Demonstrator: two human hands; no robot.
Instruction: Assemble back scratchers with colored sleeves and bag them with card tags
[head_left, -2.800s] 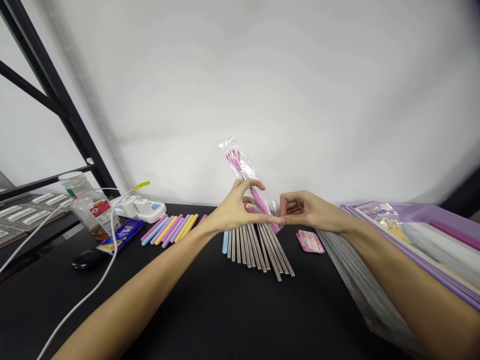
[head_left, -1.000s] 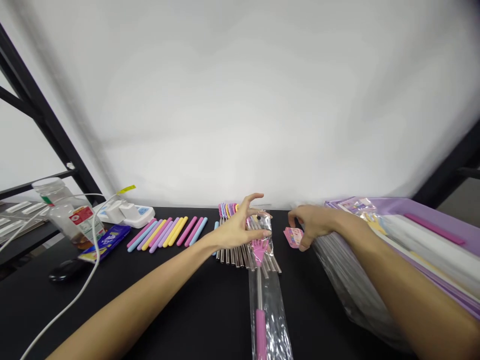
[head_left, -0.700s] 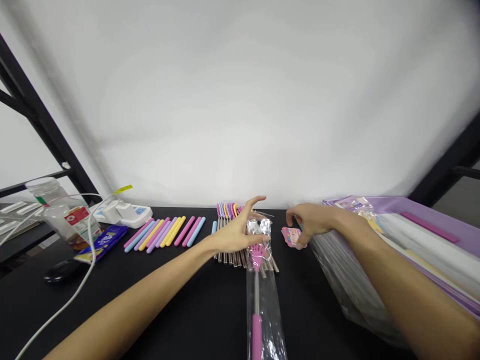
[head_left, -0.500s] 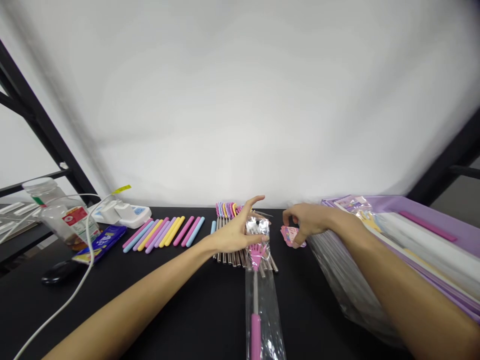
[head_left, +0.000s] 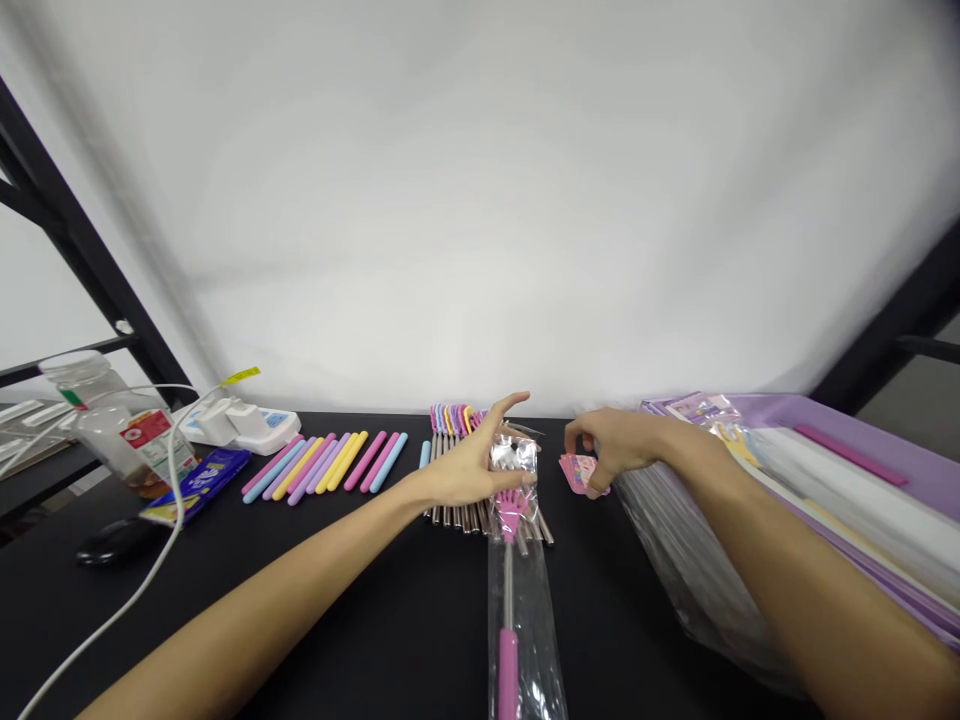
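My left hand is at the top end of a clear plastic bag. Its thumb lies across the bag's front, the index finger points up and away, and the other fingers are partly hidden behind. Inside the bag lies a back scratcher with a pink hand-shaped head, a metal rod and a pink handle. To the right, my right hand has its fingers bent down and closed on the small fanned stack of pink printed cards. How many cards it grips is hidden.
Metal back scratcher rods with coloured heads lie behind the bag. Several pastel tubes are lined up leftward. Far left are a jar, power strip, blue packet, mouse and cable. A purple bin with packages stands right.
Both hands keep almost the same pose, the left at the bag and the right at the cards. The whole view has shifted very slightly.
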